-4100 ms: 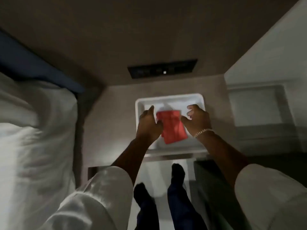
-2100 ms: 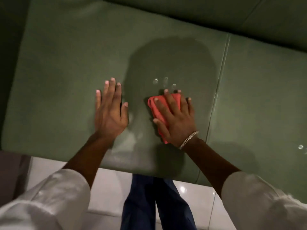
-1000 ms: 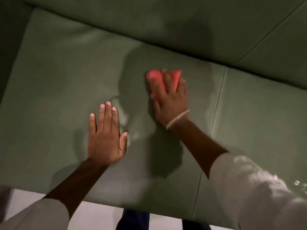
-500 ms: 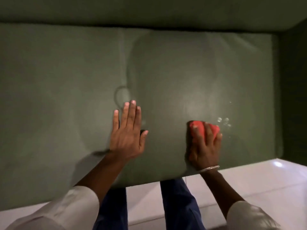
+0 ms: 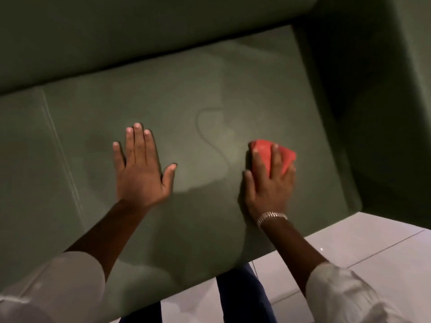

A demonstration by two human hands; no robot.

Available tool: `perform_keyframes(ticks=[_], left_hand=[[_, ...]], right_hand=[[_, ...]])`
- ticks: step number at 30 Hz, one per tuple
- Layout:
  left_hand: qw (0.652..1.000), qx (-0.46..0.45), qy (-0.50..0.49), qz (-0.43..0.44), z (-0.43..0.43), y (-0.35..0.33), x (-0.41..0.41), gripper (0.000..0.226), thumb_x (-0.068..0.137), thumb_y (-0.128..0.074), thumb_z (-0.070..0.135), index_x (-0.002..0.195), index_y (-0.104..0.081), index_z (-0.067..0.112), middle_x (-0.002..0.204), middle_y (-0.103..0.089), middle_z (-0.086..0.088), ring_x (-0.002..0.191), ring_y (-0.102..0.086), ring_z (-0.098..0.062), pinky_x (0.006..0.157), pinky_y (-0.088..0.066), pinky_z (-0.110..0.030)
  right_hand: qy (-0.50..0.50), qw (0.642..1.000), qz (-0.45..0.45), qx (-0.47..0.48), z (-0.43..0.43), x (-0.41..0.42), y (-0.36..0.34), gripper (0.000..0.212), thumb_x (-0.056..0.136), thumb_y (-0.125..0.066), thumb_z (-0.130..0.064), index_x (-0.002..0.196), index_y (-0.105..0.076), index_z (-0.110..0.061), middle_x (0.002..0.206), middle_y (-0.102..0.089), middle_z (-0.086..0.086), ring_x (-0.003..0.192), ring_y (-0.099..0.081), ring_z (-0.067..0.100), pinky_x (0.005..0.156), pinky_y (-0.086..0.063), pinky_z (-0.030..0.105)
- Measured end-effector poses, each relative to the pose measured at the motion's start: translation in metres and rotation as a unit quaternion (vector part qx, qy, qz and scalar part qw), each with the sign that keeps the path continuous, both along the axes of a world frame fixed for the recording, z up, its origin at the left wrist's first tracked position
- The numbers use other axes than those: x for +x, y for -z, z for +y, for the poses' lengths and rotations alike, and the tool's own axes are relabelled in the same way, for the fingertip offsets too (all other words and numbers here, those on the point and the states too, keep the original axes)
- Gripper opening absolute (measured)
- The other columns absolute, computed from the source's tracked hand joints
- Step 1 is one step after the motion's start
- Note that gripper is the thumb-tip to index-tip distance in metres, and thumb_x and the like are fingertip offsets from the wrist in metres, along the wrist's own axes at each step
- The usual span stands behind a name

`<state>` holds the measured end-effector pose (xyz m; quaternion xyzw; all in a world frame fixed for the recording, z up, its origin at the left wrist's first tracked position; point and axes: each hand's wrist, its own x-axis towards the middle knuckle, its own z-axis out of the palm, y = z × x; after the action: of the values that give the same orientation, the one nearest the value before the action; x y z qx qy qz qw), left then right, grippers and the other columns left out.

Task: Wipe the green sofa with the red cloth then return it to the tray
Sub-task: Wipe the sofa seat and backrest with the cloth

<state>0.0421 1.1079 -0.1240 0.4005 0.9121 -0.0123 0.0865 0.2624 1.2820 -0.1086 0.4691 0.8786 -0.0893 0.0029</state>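
Cloth (image 5: pixel 276 155), red, soft and likely light, lay bunched on the sofa (image 5: pixel 210 89) seat under the right hand (image 5: pixel 268 183), fingers pressing it down; left hand (image 5: pixel 140 169) rested flat, fingers apart, beside it.

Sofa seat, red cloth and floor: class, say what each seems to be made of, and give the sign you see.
Sofa seat: probably leather or a vinyl imitation, smooth with a dull sheen, a stitched seam and a wet streak lying on its surface.
Red cloth: soft fabric, matt, bunched under the right hand.
Floor: likely glazed tile, glossy white with thin joint lines.
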Motion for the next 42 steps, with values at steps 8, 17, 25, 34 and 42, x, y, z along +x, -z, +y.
perform_keyframes(ticks=[8,17,25,34,42], left_hand=[[1.000,0.014,-0.016,0.012,0.013,-0.007,-0.004,0.086,0.091,-0.033,0.056,0.156,-0.018,0.001,0.167,-0.013,-0.021,0.156,-0.011,-0.036,0.124,-0.013,-0.058],[0.994,0.071,-0.077,0.015,0.023,-0.003,-0.026,0.083,0.090,-0.036,0.050,0.156,-0.022,0.002,0.167,-0.016,-0.018,0.156,-0.013,-0.033,0.125,-0.014,-0.055],[0.955,0.219,-0.094,0.176,0.038,-0.113,-0.167,0.082,0.093,-0.040,0.044,0.156,-0.013,-0.002,0.167,-0.006,-0.023,0.156,-0.001,-0.036,0.125,-0.003,-0.054],[0.903,0.258,-0.008,0.345,0.078,-0.204,-0.282,0.091,0.093,-0.040,0.047,0.157,0.004,0.001,0.167,-0.002,-0.024,0.155,0.016,-0.031,0.123,0.017,-0.050],[0.874,0.270,0.042,0.402,0.079,-0.186,-0.299,0.088,0.094,-0.032,0.052,0.157,0.005,0.003,0.167,0.017,-0.016,0.155,0.020,-0.029,0.124,0.016,-0.050]], right_hand=[[-0.243,0.969,-0.034,-0.036,-0.007,0.005,-0.014,0.055,0.095,-0.036,-0.052,0.149,-0.029,-0.042,0.163,-0.027,0.002,0.145,-0.027,0.049,0.115,-0.024,0.063],[-0.208,0.976,0.054,0.043,0.020,-0.163,0.000,0.063,0.083,-0.055,-0.029,0.143,-0.038,-0.031,0.151,-0.046,0.012,0.134,-0.039,0.054,0.110,-0.038,0.057],[-0.067,0.963,0.261,-0.020,0.065,-0.199,-0.069,0.070,0.070,-0.049,0.002,0.132,-0.057,-0.028,0.140,-0.055,0.006,0.122,-0.052,0.043,0.107,-0.034,0.038],[-0.008,0.833,0.528,0.167,0.070,-0.389,-0.191,0.052,0.097,-0.042,-0.028,0.148,-0.038,-0.017,0.158,-0.036,0.017,0.149,-0.029,0.027,0.121,-0.018,0.048],[0.459,0.627,0.623,-0.093,0.081,-0.413,-0.165,0.068,0.092,-0.034,-0.053,0.153,-0.025,-0.026,0.166,-0.018,0.008,0.153,-0.017,0.032,0.125,-0.012,0.049]])
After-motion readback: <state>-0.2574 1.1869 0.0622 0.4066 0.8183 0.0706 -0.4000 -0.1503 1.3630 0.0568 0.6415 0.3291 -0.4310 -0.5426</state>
